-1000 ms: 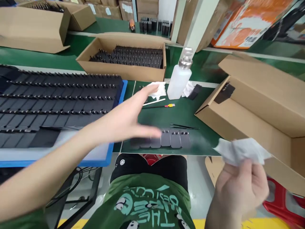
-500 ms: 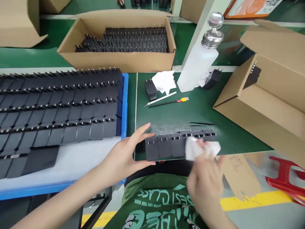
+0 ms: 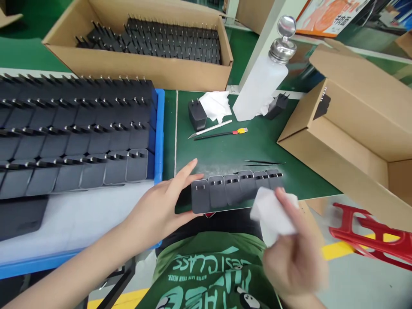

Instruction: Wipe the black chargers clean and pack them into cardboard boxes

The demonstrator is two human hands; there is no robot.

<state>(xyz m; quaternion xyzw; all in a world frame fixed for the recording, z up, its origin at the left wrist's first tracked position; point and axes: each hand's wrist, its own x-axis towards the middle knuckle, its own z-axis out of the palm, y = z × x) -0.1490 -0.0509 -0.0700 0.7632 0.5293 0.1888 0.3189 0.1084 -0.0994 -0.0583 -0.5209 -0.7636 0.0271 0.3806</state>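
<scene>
At the near edge of the green surface (image 3: 225,154), a row of six black adapters (image 3: 236,189) is laid side by side, prongs pointing away. The row's left end is steadied by the left hand (image 3: 161,210), whose fingers are spread open against the endmost adapter rather than closed round it. A crumpled white cloth (image 3: 273,210) is gripped in the closed fingers of the right hand (image 3: 294,257) and is held at the right end of the row, touching or just above the last adapter; blur prevents telling which. From this placement, wiping is judged to be at its start, with most of the row not yet gone over. To the left, a blue tray (image 3: 159,128) is filled with many more adapters in ranks, so much appears to be left. Behind the row, tweezers (image 3: 264,162), a pen-like tool (image 3: 210,128), a single upright adapter (image 3: 197,115) and a white dispenser bottle (image 3: 260,86) are seen. An open cardboard box (image 3: 354,141) is set to the right.
</scene>
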